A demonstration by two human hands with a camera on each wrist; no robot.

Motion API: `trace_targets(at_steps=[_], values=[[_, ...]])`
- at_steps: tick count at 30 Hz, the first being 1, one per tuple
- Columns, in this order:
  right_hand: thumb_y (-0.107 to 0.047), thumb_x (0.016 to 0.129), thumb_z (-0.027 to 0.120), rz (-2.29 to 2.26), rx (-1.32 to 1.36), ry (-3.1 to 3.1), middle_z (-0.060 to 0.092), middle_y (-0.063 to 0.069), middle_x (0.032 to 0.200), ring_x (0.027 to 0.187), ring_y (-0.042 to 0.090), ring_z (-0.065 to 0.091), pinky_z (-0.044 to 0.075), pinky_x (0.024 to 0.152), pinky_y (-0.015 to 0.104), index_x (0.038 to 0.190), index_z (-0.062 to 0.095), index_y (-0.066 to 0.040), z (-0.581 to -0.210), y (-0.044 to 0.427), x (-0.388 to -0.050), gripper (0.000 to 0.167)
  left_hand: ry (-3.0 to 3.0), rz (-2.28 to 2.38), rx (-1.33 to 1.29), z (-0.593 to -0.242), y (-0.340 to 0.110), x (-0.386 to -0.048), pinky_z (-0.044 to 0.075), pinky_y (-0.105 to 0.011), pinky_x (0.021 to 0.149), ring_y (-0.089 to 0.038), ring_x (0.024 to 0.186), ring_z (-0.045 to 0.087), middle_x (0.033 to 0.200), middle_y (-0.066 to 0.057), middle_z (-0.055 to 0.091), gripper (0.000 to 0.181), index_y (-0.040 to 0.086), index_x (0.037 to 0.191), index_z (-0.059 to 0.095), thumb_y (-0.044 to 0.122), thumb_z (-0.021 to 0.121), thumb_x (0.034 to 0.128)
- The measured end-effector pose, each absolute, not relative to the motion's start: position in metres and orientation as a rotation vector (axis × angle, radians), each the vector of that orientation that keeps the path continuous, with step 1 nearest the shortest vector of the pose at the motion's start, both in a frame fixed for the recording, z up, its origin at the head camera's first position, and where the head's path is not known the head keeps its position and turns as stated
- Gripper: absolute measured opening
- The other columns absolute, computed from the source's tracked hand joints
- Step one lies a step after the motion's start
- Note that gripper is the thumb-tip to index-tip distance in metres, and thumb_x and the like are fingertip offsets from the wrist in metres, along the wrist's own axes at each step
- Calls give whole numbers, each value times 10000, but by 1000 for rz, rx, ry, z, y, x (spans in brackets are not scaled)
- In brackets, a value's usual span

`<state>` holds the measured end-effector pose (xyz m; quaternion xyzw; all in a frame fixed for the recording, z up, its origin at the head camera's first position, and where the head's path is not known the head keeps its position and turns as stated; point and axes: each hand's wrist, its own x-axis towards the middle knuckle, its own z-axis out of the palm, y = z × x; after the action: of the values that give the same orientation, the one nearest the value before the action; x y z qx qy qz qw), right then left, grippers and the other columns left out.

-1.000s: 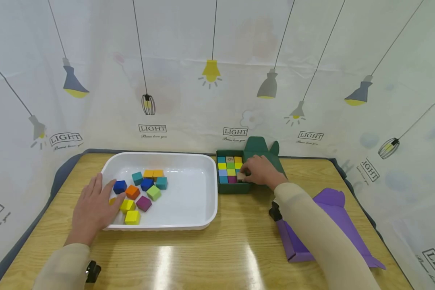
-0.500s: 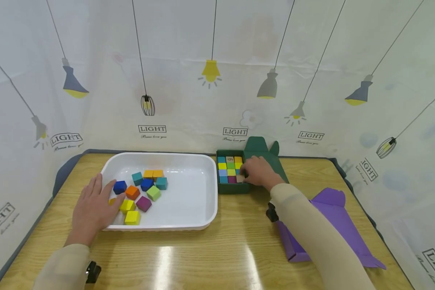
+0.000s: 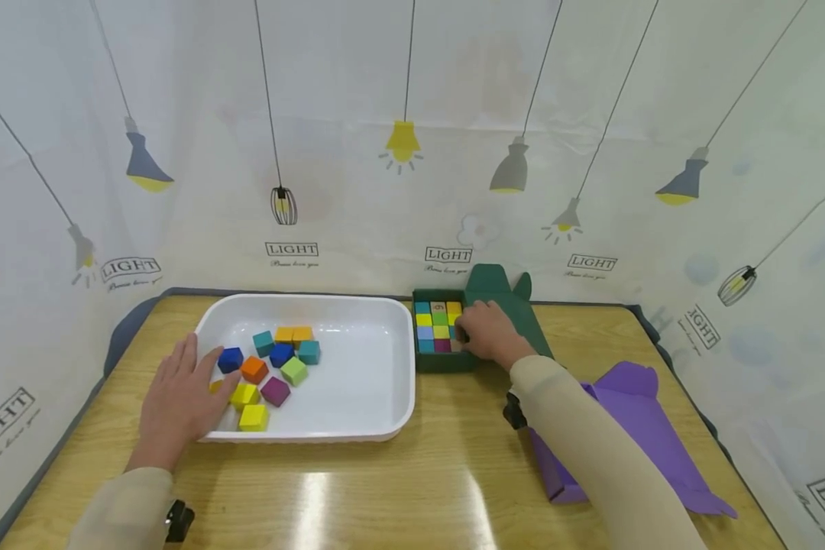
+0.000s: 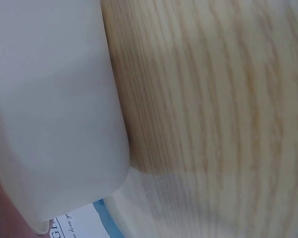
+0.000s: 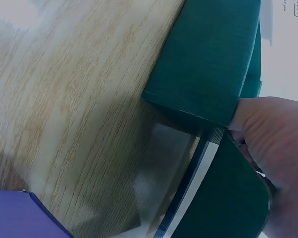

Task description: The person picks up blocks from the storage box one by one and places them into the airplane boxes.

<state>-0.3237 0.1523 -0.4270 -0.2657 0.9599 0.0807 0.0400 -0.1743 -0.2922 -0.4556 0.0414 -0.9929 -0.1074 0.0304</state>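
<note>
In the head view my left hand (image 3: 186, 397) rests over the left rim of the white tray (image 3: 367, 389), fingers spread and thumb near the yellow cube (image 3: 244, 395). Loose coloured cubes, such as an orange one (image 3: 253, 370) and a purple one (image 3: 276, 391), lie in the tray's left half. My right hand (image 3: 488, 332) reaches into the green box (image 3: 447, 364), its fingertips at the right side of the packed cubes. Beside them a plain wooden cube (image 3: 456, 346) sits in the front right corner, partly covered. The right wrist view shows the green box (image 5: 203, 59) hiding the fingertips.
The green box's lid (image 3: 488, 281) lies folded back to the right. A purple box (image 3: 626, 405) lies partly under the right forearm. Behind the wooden table (image 3: 357, 496) hangs a white curtain (image 3: 357, 206) printed with lamps.
The wooden cube, pinched by my right hand a second ago, has gone down into the green box's front right corner. My left hand stays at the tray; the head view has shifted slightly.
</note>
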Motion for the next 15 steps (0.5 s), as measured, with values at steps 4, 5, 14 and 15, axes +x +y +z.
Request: trace_targets(at_steps=[4, 5, 14, 15], values=[[-314, 846, 759, 209, -834, 2954, 657, -34, 876, 820, 190, 510, 405, 744, 346, 902, 733, -215, -424, 154, -320, 116, -3050, -324, 116, -457, -292, -174, 127, -676, 1169, -509, 1452, 115, 1575, -340, 105, 743, -21, 1452, 383, 550, 410, 977], [-337, 845, 757, 196, -835, 2963, 659, -32, 884, 828, 192, 513, 408, 750, 351, 919, 738, -216, -423, 154, -320, 143, -3046, -324, 115, -457, -292, -174, 128, -676, 1170, -508, 1453, 115, 1575, -339, 104, 742, -20, 1453, 381, 550, 407, 978], [-439, 860, 713, 129, -788, 3051, 694, -6, 972, 883, 219, 541, 433, 794, 396, 1061, 737, -192, -417, 154, -317, 319, -3042, -336, 118, -460, -293, -175, 128, -678, 1168, -511, 1456, 99, 1576, -339, 98, 742, -18, 1454, 377, 551, 408, 979], [-444, 865, 706, 126, -776, 3060, 698, 0, 994, 900, 226, 549, 440, 809, 407, 1074, 730, -185, -417, 154, -317, 334, -3042, -338, 117, -460, -293, -175, 128, -678, 1168, -512, 1455, 98, 1575, -340, 98, 744, -19, 1455, 376, 552, 408, 979]])
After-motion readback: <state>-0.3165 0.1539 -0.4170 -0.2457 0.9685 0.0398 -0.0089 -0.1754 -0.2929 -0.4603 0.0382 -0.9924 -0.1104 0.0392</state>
